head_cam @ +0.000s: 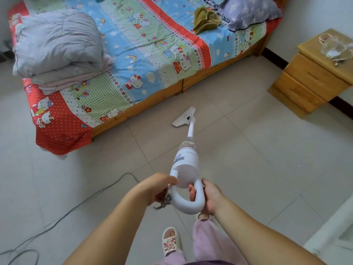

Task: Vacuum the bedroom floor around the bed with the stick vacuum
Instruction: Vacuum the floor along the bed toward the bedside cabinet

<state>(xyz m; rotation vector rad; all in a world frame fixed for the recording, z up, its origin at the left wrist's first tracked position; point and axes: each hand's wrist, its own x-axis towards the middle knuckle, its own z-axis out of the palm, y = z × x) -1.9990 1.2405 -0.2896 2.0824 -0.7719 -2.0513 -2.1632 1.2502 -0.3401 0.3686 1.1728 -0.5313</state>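
1. Stick vacuum [186, 159], white hard plastic, reaches from the person's hands down to the tiled floor [248, 150]; its floor head [184, 117] lies flat on a tile near the bed's long side, not touching the frame.
2. Weight probably sits high, in the motor body just below the loop handle [188, 199], so the slim tube should swing lightly but tire the wrists.
3. Right hand [209, 197] is wrapped round the handle's right limb, fingers through the loop; left hand [158, 188] is closed over the left limb where the cord [76, 205] leaves.
4. Smooth plastic could slip; the loop is the sensible hold.
5. Cord trails left across the floor, a snag risk near the bed [133, 54].
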